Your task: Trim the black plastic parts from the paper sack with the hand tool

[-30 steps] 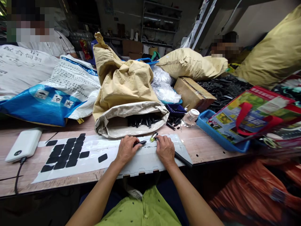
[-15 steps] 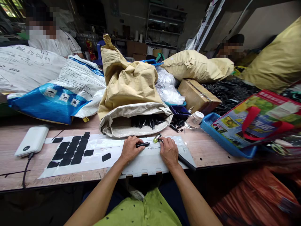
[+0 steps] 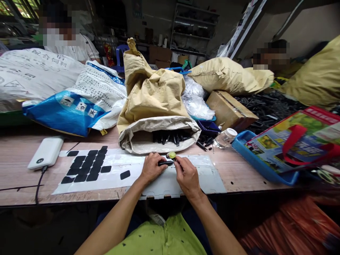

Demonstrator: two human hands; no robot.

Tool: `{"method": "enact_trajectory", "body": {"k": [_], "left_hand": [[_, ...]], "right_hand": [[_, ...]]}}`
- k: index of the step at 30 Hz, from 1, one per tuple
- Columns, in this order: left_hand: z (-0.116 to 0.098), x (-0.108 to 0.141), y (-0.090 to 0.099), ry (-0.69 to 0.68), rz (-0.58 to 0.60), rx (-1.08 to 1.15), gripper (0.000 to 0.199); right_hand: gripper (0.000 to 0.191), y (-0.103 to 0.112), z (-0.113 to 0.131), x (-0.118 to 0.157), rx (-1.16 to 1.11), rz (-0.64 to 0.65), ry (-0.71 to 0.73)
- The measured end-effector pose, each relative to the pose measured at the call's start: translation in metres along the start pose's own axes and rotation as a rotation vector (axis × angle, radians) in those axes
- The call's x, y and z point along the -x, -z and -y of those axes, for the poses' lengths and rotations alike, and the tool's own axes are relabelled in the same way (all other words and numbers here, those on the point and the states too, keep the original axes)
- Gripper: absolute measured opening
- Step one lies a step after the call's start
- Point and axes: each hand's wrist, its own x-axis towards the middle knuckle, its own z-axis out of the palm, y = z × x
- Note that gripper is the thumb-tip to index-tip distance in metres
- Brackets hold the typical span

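My left hand (image 3: pixel 153 168) is closed on a slim black tube-like piece (image 3: pixel 165 163), which lies low over a pale board (image 3: pixel 207 173). My right hand (image 3: pixel 188 177) is closed around a small hammer (image 3: pixel 172 155) whose yellow-green round face shows just above the fingers. Its handle is hidden by the hand. The right fingertips are close to the tip of the black piece; whether they touch it I cannot tell. Straight ahead, an open sack (image 3: pixel 156 106) lies with its mouth towards me and several similar black pieces (image 3: pixel 172 137) inside.
Black rounded patches (image 3: pixel 87 164) lie on a white sheet (image 3: pixel 113 159) at left, beside a cabled white power bank (image 3: pixel 45 153). Right of the sack stand a clear jar (image 3: pixel 225 138), a cardboard box (image 3: pixel 228 109) and a blue tray (image 3: pixel 261 161) holding a colourful bag. Two people sit across.
My right hand has turned and moved left, bringing the hammer head close to the black piece; the hammer's handle no longer shows. My left hand still holds the piece. The view has shifted slightly.
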Motion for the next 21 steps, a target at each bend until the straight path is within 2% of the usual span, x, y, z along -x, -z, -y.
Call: {"method": "enact_trajectory", "body": {"k": [5,10,14,21], "left_hand": [[0.001,0.0,-0.001,-0.01,0.003,-0.003,0.016],[0.001,0.0,0.0,-0.021,-0.012,0.001,0.016],[0.002,0.001,0.0,-0.021,-0.017,0.011,0.016],[0.003,0.001,-0.001,-0.021,-0.029,0.011,0.021]], "right_hand": [[0.029,-0.006,-0.007,0.008,0.066,0.098,-0.031],[0.031,0.001,-0.011,0.007,0.041,-0.009,-0.051],[0.029,-0.001,-0.016,0.008,0.019,0.034,-0.073],[0.03,0.011,-0.044,0.003,0.002,-0.095,-0.218]]}}
